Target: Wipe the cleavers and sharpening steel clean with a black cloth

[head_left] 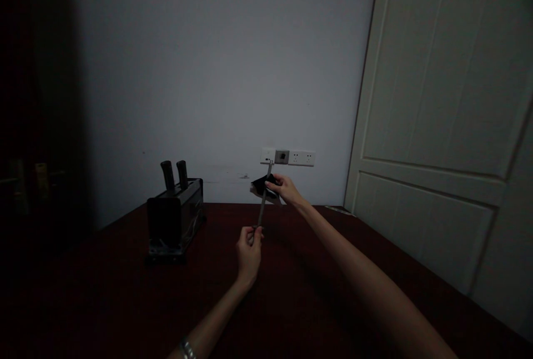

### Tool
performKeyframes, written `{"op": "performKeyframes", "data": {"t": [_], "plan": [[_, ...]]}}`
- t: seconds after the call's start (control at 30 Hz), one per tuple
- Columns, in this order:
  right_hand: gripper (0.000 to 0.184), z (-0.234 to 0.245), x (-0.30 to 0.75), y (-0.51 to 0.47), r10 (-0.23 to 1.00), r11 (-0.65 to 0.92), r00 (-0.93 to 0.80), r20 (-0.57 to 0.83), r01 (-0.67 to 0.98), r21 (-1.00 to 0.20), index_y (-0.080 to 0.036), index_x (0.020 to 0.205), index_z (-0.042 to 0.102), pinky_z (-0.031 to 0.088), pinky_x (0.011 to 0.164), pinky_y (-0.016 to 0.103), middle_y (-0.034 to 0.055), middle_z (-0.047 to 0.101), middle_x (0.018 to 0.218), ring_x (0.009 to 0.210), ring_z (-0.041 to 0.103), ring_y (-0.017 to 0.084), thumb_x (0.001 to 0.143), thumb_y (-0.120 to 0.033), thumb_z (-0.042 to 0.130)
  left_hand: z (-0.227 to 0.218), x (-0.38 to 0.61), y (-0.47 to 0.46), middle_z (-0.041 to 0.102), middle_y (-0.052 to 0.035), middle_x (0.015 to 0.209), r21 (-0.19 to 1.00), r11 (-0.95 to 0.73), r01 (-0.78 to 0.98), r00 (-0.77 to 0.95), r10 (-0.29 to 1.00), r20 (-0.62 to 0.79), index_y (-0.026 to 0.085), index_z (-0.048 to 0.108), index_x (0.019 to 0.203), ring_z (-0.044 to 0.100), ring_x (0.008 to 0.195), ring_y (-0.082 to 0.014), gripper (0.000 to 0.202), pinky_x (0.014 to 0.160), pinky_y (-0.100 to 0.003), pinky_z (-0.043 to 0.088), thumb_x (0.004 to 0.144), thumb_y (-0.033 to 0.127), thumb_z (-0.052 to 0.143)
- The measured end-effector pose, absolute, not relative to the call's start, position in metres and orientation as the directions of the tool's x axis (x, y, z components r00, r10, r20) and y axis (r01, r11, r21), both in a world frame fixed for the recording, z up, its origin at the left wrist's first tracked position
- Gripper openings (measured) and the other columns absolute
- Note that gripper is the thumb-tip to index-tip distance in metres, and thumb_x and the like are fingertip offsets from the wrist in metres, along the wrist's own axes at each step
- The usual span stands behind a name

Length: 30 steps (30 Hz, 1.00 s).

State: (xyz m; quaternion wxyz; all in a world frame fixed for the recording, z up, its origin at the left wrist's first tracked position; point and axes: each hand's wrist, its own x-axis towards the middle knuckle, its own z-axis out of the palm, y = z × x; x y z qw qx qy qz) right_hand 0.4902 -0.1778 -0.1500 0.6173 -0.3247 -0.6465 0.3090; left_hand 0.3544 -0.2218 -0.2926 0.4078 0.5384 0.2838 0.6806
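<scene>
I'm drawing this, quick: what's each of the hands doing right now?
Left hand: closed, holding the near end of the rod.
Right hand: closed, holding the black piece at the rod.

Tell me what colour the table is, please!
The table looks dark red in this dim light; the head view shows it best.

The thin bar [262, 209] you hold is dull grey, and the sheet [259, 184] you pinch with it is black with a paler edge. Your box [164, 223] is black with a shiny dark grey side, its two handles [167, 175] black. You have a deep reddish-brown tabletop [291, 292], a plain bluish-grey wall [229, 70], white sockets [301, 158], a grey switch plate [282, 157] with a black centre, a grooved greenish-grey door [433, 98] and your silver bracelet [187, 348].
</scene>
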Motion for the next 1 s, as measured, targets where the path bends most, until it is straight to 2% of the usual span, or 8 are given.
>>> {"op": "performKeyframes", "data": {"t": [0.17,0.53,0.8,1.0], "plan": [[0.026,-0.136,0.495,-0.178,0.777,0.629,0.01,0.629,0.007,-0.777,-0.015,0.071,0.064,0.041,0.064,0.027,-0.0005,0.064,0.067,0.063,0.055,0.014,0.054,-0.032,0.071,-0.295,0.356,-0.222,0.054,0.0008,0.062,0.827,-0.511,-0.234,-0.069,0.857,0.51,0.015,0.048,0.075,0.051,0.052,-0.0079,0.029,0.046,-0.016,0.037,0.074,0.043,0.056],[0.025,-0.118,0.496,-0.168,0.772,0.633,0.159,0.615,-0.097,-0.768,-0.013,0.063,0.063,0.038,0.056,0.026,-0.0012,0.06,0.056,0.053,0.051,0.011,0.053,-0.033,0.072,-0.296,0.357,-0.223,0.052,0.0017,0.061,0.836,-0.476,-0.274,-0.031,0.873,0.487,0.015,0.047,0.075,0.046,0.047,-0.0057,0.031,0.042,-0.015,0.033,0.075,0.045,0.056],[0.021,-0.118,0.483,-0.158,0.786,0.614,0.271,0.556,-0.241,-0.752,-0.013,0.065,0.063,0.044,0.059,0.03,-0.001,0.06,0.051,0.054,0.055,0.015,0.054,-0.028,0.072,-0.289,0.356,-0.225,0.052,0.0021,0.06,0.834,-0.45,-0.32,-0.044,0.886,0.461,0.015,0.046,0.073,0.042,0.042,-0.0042,0.034,0.039,-0.014,0.03,0.071,0.046,0.059],[0.011,-0.102,0.489,-0.152,0.762,0.644,0.365,0.535,-0.333,-0.689,-0.014,0.069,0.061,0.049,0.064,0.03,0.0,0.063,0.059,0.061,0.059,0.015,0.061,-0.019,0.067,-0.289,0.355,-0.23,0.054,0.0013,0.06,0.836,-0.447,-0.319,-0.034,0.887,0.461,0.016,0.047,0.072,0.044,0.043,-0.0051,0.031,0.039,-0.015,0.032,0.072,0.044,0.059]]}}
